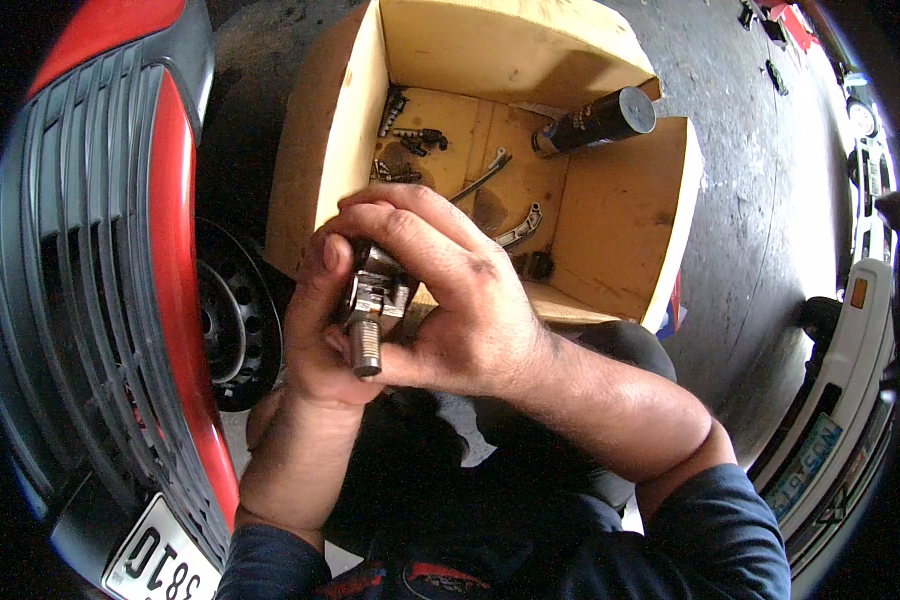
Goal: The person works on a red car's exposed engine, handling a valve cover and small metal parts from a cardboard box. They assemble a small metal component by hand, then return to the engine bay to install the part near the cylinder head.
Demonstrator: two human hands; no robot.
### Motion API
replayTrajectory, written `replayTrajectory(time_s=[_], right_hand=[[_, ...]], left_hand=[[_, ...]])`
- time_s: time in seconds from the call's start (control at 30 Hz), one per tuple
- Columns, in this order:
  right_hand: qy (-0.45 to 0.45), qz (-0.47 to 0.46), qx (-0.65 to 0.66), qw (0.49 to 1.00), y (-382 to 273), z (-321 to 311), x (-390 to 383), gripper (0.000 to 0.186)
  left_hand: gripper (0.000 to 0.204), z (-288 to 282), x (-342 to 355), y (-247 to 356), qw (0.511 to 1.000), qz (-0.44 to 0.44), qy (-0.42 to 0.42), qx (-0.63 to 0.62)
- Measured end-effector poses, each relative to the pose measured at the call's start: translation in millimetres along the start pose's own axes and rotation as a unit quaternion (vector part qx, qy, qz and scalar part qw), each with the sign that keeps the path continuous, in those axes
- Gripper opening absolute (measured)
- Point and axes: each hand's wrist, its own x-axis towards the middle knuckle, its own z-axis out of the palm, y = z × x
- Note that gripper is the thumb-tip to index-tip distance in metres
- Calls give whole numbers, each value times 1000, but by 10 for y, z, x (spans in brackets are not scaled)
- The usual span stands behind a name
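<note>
Okay, both my hands are closed around one metal part [375,300], held up in front of me over my lap. My left hand [320,330] cups it from the left side and below, fingers curled shut on it. My right hand [450,290] wraps over the top and right, fingers [390,215] folded down across it, thumb under. The part is grey steel, blocky on top, with a short threaded stud [366,350] sticking out toward me between my palms.

Just behind my hands sits an open cardboard box [620,220] on the concrete floor [760,200]. In it lie a black spray can [595,122] on its side, two wrenches [482,180], and some small bolts and bits [410,135]. To my left are a red and black car bumper [120,250] and a dark steel wheel [232,320]. At the right edge is a white car front [850,350].
</note>
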Motion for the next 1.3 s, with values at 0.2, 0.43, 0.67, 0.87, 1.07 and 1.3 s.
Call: replayTrajectory(time_s=[0.2,0.43,0.67,0.87,1.07,1.3], right_hand=[[-14,27,-11,999,-27,-36,24,61],[29,-18,-11,999,-126,-221,77,59],[1,-33,4,999,-191,-239,48,60],[-12,-42,46,998,-210,-239,31,65],[-17,-66,78,995,-191,-246,34,74],[-38,-73,66,994,-196,-248,10,79]], left_hand=[[43,8,5,-9,998,49,10,30],[107,46,-56,94,942,198,-137,235],[99,2,-107,167,908,240,-166,302],[100,1,-181,186,900,237,-147,334],[92,110,-199,56,902,292,-152,279],[84,41,3,-25,878,340,-268,204]])
